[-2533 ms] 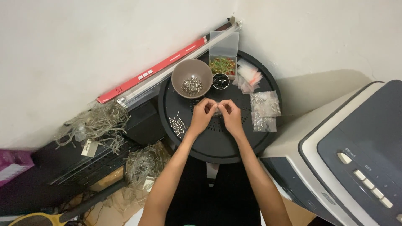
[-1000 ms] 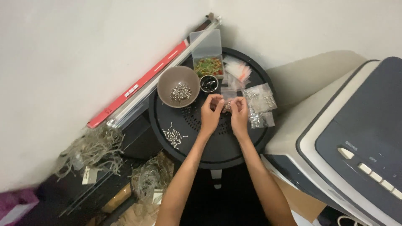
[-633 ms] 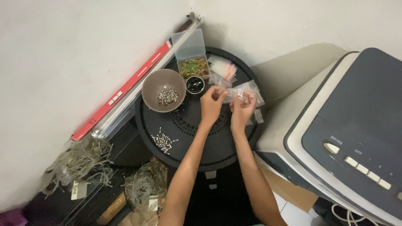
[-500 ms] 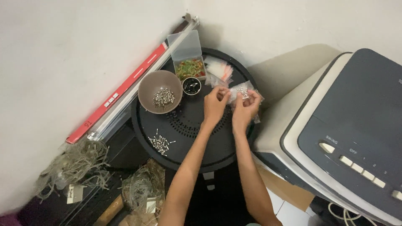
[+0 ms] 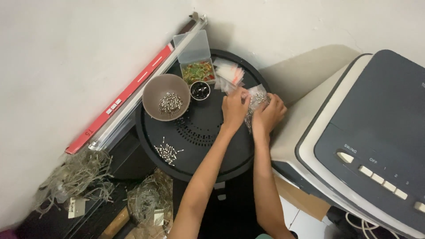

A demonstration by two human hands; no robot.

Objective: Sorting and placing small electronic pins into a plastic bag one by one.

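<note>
My left hand (image 5: 234, 108) and my right hand (image 5: 268, 116) are side by side at the right rim of a round black perforated table (image 5: 201, 137). Both touch a small clear plastic bag (image 5: 256, 96) with small metal pieces inside, lying on other bags; whether either hand grips it is unclear. More small clear bags with pink strips (image 5: 229, 75) lie just beyond my left hand. A brown bowl (image 5: 166, 96) of small metal pieces stands at the table's left, and a loose pile of metal pieces (image 5: 166, 152) lies near the front left.
A tiny black cup (image 5: 200, 90) and an open clear box of green and red bits (image 5: 198, 71) stand at the back. A grey-and-white appliance with buttons (image 5: 367, 146) fills the right. A red bar and a white tube (image 5: 128, 90) lean along the wall; tangled wires (image 5: 79, 177) lie lower left.
The view has swung, so the table sits further left and up. Both hands have gone from the table's middle to the bags at its right rim.
</note>
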